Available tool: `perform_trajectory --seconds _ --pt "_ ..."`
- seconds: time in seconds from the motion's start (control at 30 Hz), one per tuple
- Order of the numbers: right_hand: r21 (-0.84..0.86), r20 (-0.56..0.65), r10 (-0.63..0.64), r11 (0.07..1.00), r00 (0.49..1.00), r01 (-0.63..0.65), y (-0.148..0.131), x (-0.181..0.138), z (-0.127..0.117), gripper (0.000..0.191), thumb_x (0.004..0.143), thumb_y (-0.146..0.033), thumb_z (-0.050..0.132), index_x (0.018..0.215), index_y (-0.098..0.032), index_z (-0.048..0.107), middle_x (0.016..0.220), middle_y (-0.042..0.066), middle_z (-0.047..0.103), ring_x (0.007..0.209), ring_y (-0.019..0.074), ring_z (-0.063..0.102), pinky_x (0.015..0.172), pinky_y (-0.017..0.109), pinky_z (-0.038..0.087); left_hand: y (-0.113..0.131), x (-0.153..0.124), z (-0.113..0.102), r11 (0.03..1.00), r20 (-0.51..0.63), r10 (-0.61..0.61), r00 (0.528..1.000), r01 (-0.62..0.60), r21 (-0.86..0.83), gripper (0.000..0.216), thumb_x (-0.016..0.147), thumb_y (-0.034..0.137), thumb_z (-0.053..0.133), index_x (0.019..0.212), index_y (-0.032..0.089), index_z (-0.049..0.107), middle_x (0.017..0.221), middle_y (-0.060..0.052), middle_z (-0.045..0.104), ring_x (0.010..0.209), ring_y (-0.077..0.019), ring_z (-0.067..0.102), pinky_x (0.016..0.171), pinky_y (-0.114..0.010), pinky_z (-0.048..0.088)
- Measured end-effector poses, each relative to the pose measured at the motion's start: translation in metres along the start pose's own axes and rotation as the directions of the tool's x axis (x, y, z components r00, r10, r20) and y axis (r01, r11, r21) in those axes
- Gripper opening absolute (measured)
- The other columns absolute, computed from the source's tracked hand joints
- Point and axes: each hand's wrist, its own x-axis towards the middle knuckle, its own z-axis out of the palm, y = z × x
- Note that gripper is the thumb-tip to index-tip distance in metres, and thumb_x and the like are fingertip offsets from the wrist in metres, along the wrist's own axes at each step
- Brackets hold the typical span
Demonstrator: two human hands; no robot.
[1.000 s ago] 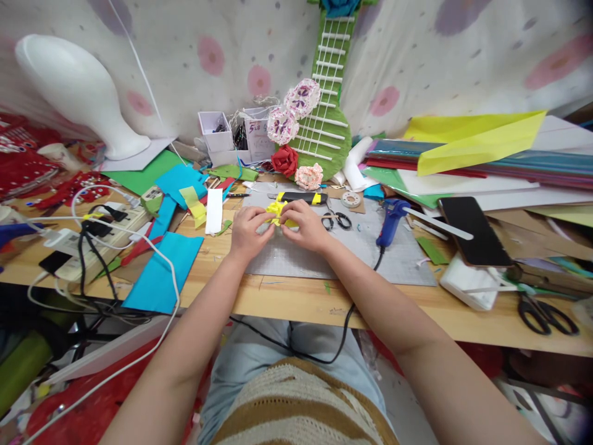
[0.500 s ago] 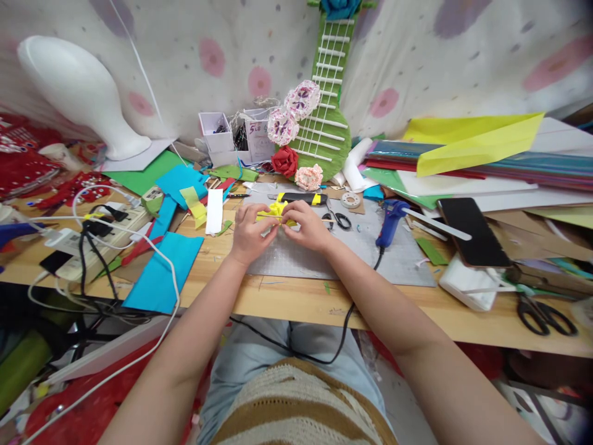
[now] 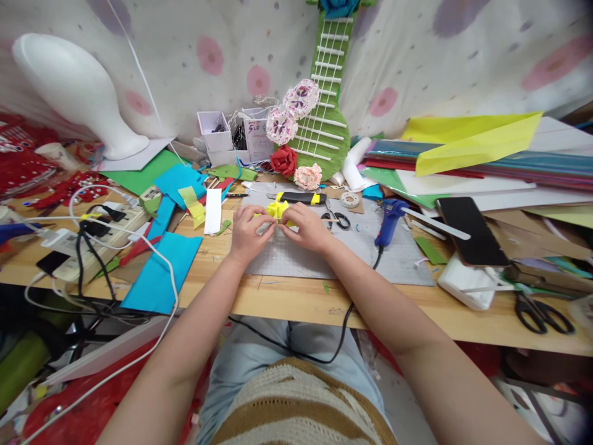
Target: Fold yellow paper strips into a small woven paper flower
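Both of my hands meet over the grey cutting mat point(image 3: 324, 259) at the middle of the wooden table. My left hand point(image 3: 248, 232) and my right hand point(image 3: 306, 227) pinch a small folded yellow paper piece point(image 3: 277, 211) between their fingertips, fingers curled closed around it. Just behind the piece lies a black and yellow utility knife point(image 3: 299, 198). Small black scissors point(image 3: 340, 219) rest right of my right hand. A blue glue gun point(image 3: 388, 221) lies further right on the mat, its cord running off the table's front edge.
Blue paper sheets point(image 3: 160, 272) and a power strip with cables point(image 3: 88, 238) crowd the left. A black phone point(image 3: 467, 230), stacked coloured paper point(image 3: 467, 154) and large scissors point(image 3: 542, 312) fill the right. A green paper guitar with paper flowers point(image 3: 319, 123) and small white boxes point(image 3: 217, 133) stand behind.
My fingers have shifted slightly on the yellow paper piece, which has turned a little between them. Both hands stay in the same spot over the mat.
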Motion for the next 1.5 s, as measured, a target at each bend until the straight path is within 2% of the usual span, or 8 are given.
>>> perform_trajectory --seconds 0.13,0.4,0.8,1.03,1.17,1.37,1.5 --pt "-0.021 -0.004 0.015 1.000 1.000 -0.015 -0.0014 0.0007 0.0033 0.004 0.083 -0.021 0.047 0.080 -0.020 0.050 0.078 0.005 0.058 0.075 0.0179 0.048 0.068 0.031 0.039 0.0007 -0.0001 0.0010 1.000 0.025 -0.002 1.000 0.002 -0.008 0.006 0.076 0.027 0.061 0.077 0.024 0.066 0.084 -0.002 0.062 0.087 -0.0170 0.054 0.082 -0.035 0.039" --pt "0.007 0.011 -0.003 1.000 1.000 0.003 0.0004 -0.0007 0.0029 0.008 0.082 -0.017 0.047 0.085 -0.020 0.053 0.082 0.005 0.062 0.079 0.0180 0.051 0.072 0.031 0.041 0.0001 0.0000 0.0010 0.999 0.076 -0.005 0.997 0.009 -0.049 0.007 0.078 0.028 0.059 0.078 0.024 0.065 0.083 -0.001 0.065 0.086 -0.0162 0.057 0.081 -0.034 0.040" --pt "0.011 -0.007 0.002 1.000 1.000 -0.002 0.0009 -0.0006 0.0024 0.008 0.085 -0.022 0.049 0.082 -0.019 0.055 0.078 0.006 0.062 0.076 0.0173 0.052 0.068 0.030 0.040 -0.0058 -0.0006 0.0030 0.985 0.057 -0.021 0.998 0.030 -0.169 0.007 0.078 0.027 0.062 0.078 0.024 0.068 0.082 0.000 0.066 0.084 -0.0135 0.058 0.079 -0.031 0.043" --pt "0.027 0.001 0.067 0.997 0.998 -0.067 0.0031 -0.0011 0.0058 0.007 0.083 -0.023 0.051 0.080 -0.019 0.056 0.078 0.005 0.062 0.076 0.0170 0.052 0.069 0.029 0.040 -0.0084 -0.0022 0.0069 0.974 0.048 -0.050 0.998 0.060 -0.219 0.006 0.077 0.027 0.063 0.079 0.024 0.068 0.081 0.000 0.066 0.084 -0.0138 0.058 0.079 -0.032 0.044" --pt "0.035 -0.003 0.100 0.994 0.995 -0.100 0.0039 -0.0011 0.0071 0.007 0.082 -0.022 0.052 0.077 -0.019 0.056 0.075 0.004 0.062 0.073 0.0163 0.051 0.066 0.028 0.038 -0.0065 -0.0023 0.0056 0.981 0.052 -0.060 0.997 0.069 -0.181 0.008 0.078 0.028 0.061 0.082 0.024 0.067 0.085 0.000 0.066 0.087 -0.0148 0.058 0.081 -0.032 0.044" --pt "0.028 -0.013 0.128 0.991 0.992 -0.127 0.0029 -0.0014 0.0069 0.008 0.081 -0.018 0.050 0.076 -0.019 0.056 0.074 0.004 0.061 0.073 0.0164 0.050 0.067 0.027 0.038 -0.0019 -0.0012 0.0013 0.998 0.071 -0.052 0.996 0.049 0.048 0.019 0.069 0.024 0.066 0.087 0.023 0.062 0.091 -0.002 0.066 0.092 -0.0194 0.057 0.085 -0.036 0.038" --pt "0.000 -0.003 0.126 0.992 0.992 -0.126 0.0024 -0.0016 0.0065 0.008 0.080 -0.017 0.051 0.076 -0.019 0.057 0.075 0.004 0.062 0.074 0.0166 0.051 0.067 0.027 0.037 -0.0013 -0.0009 0.0035 0.995 0.081 -0.034 0.996 0.026 0.097 0.012 0.070 0.025 0.065 0.082 0.023 0.063 0.087 -0.001 0.066 0.090 -0.0194 0.057 0.086 -0.038 0.034"
